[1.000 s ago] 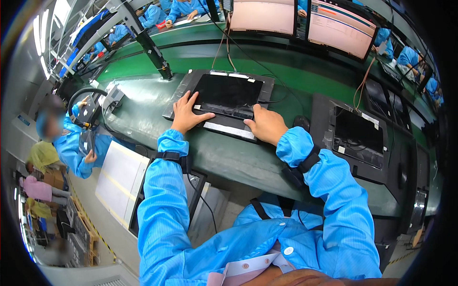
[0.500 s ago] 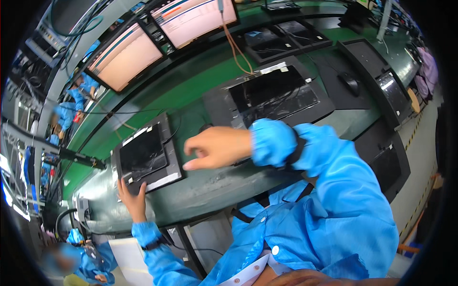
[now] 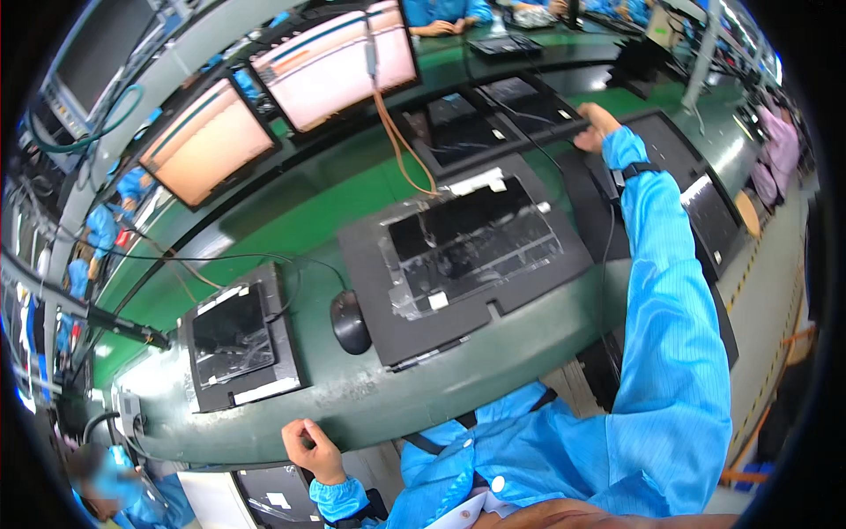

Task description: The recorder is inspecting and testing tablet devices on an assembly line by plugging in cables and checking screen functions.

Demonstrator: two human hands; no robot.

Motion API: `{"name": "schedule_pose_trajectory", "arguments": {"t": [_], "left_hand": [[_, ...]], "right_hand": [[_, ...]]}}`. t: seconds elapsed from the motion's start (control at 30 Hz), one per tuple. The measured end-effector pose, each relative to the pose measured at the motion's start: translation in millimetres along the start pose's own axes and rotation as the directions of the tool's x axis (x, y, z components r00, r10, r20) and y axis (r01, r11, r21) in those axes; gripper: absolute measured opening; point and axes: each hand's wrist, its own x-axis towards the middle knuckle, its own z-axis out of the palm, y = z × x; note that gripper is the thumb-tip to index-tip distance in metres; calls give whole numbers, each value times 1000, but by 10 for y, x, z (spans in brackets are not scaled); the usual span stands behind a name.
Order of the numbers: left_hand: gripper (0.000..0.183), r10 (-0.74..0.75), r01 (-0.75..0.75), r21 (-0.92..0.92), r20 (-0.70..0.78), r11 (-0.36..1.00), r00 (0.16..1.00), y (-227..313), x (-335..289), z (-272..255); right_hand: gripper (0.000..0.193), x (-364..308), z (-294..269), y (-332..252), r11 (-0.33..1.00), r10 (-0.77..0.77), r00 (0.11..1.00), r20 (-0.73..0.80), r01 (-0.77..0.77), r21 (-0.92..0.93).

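Note:
My right hand [image 3: 597, 126] is stretched far out at the back right, above the edge of a black tray with dark screen panels [image 3: 454, 132]. Its fingers are curled and bent down; what they hold, if anything, is hidden. Low at the bench's front edge hovers my left hand [image 3: 313, 450], curled into a loose fist, with nothing visible in it. A large dark panel with clear film [image 3: 476, 234] lies on a black foam board [image 3: 370, 273] in the middle. To its left are a black mouse [image 3: 351, 322] and a smaller dark tablet-like panel [image 3: 233, 335] on its own board.
Two lit monitors [image 3: 335, 66] stand at the back left. An orange cable [image 3: 401, 145] drops to the middle board. A black pad [image 3: 586, 203] and a black case [image 3: 656, 132] lie at the right. Other people in blue or pink clothing work around the bench [image 3: 352, 397].
My right hand has swung from above the bench's middle to the far right, uncovering the mouse. My left hand has left the small panel's board, drawn back to the front edge and curled up.

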Motion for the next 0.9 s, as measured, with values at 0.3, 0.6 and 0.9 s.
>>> {"name": "schedule_pose_trajectory", "arguments": {"t": [0.3,0.6,0.9], "left_hand": [[11,-55,60,73,-75,995,996,144,-63,-78],[11,47,-37,99,-94,994,994,95,-5,-23],[11,36,-21,170,-80,985,996,23,-130,-122]], "right_hand": [[73,-75,892,-676,447,562,821,106,-409,795],[35,-619,1272,-1257,481,50,964,260,-251,840],[40,-938,1501,-1525,145,43,999,1,-7,989]]}}
